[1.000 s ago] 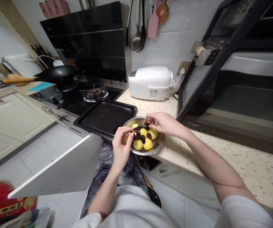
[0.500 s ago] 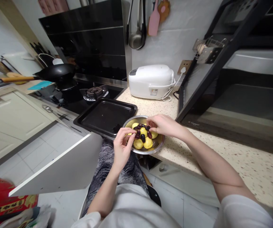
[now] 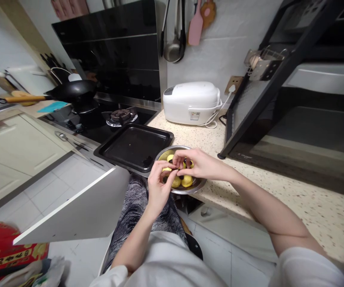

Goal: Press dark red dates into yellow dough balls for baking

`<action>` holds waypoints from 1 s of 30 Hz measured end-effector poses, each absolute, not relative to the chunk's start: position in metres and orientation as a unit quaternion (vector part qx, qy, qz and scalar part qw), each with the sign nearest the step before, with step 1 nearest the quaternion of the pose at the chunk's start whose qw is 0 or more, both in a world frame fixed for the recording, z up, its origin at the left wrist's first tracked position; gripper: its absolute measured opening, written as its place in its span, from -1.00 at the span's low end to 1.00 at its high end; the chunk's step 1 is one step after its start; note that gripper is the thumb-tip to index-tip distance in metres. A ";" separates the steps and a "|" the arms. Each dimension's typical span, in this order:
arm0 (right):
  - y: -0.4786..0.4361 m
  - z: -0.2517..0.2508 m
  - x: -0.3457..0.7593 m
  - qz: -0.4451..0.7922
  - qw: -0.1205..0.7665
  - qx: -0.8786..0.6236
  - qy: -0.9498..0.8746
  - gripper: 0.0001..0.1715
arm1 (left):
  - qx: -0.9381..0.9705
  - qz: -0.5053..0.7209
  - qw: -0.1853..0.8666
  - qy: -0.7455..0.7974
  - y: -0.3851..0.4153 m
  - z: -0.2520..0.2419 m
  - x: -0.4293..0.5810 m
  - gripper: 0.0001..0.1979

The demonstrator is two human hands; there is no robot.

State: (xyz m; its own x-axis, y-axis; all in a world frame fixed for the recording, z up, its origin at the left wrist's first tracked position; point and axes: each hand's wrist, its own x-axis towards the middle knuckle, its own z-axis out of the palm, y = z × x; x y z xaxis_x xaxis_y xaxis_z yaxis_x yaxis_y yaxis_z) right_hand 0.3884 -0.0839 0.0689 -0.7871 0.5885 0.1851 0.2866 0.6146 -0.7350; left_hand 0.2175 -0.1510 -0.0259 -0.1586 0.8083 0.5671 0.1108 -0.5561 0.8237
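- Head view: both hands meet over the steel bowl (image 3: 198,185) at the counter's front edge, and that bowl is the landmark for everything here.
- The left hand (image 3: 157,187) comes in from the bowl's near-left rim, its fingertips (image 3: 169,168) drawn together and pinching something small and dark; most likely one of the dark dates, though it is too hidden to be sure.
- The right hand (image 3: 200,165) reaches over the bowl's middle, thumb and forefinger closed on that same small piece, the other fingers loosely curled.
- Inside the bowl sit the yellow dough balls (image 3: 186,181), two showing clearly under the hands, others covered.
- For a clean job, the person should keep the pinch light, work low over the bowl so any dropped bit lands inside, and avoid denting the soft balls.
- Just left of the bowl lies the black baking tray (image 3: 134,145); behind the bowl stands the white rice cooker (image 3: 191,103).
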 end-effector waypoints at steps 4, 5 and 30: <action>-0.086 0.070 0.387 0.348 0.191 -0.250 -0.883 -0.82 | 0.584 0.659 0.260 0.397 -0.150 -0.028 0.219 -0.90; -0.087 0.070 0.387 0.343 0.188 -0.249 -0.886 -0.81 | 0.582 0.660 0.261 0.396 -0.150 -0.029 0.219 -0.89; -0.072 0.066 0.398 0.198 0.062 -0.399 -0.893 -0.86 | 0.614 0.641 0.177 0.425 -0.152 -0.031 0.215 -0.87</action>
State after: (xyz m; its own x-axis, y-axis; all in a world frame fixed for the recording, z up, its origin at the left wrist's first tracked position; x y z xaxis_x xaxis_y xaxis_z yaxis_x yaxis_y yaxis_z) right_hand 0.3984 -0.0717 0.0663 -0.6732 0.7379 -0.0469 0.6884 0.6023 -0.4041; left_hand 0.2149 -0.1521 -0.0309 -0.1829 0.7491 0.6367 0.2949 -0.5760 0.7624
